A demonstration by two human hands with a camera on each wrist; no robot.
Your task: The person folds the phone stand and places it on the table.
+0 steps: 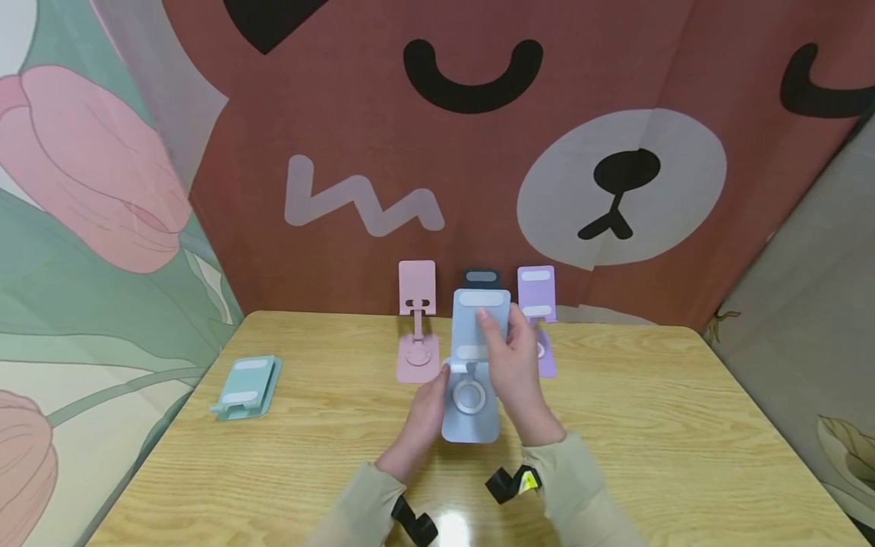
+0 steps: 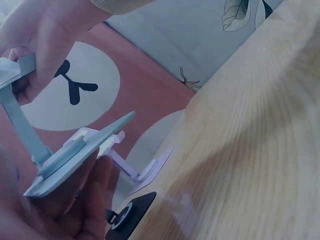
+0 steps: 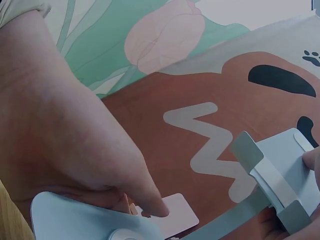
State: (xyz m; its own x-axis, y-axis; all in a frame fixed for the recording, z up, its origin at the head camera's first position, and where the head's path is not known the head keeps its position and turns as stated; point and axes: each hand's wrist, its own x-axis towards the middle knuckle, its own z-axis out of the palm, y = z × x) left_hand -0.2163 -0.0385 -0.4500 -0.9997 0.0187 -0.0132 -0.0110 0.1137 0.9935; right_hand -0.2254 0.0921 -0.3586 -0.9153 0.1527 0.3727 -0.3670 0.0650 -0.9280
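Both hands hold a light blue folding phone stand (image 1: 472,422), raised above the table and unfolded. My left hand (image 1: 422,414) grips the base by its left side; in the left wrist view its fingers (image 2: 95,200) lie beneath the base plate (image 2: 75,157). With the thumb on its front face, my right hand (image 1: 517,372) pinches the upper plate (image 1: 481,323). The right wrist view shows the stand's arm (image 3: 227,217) between base and upper plate. Behind the held stand are a black phone stand (image 1: 481,276), partly hidden, and a purple one (image 1: 536,285).
A pink phone stand (image 1: 418,289) stands unfolded at the back, left of the held one. Farther left on the wooden table (image 1: 649,441) lies a folded mint green stand (image 1: 247,386). A printed cloth with a bear face (image 1: 342,114) hangs behind the table.
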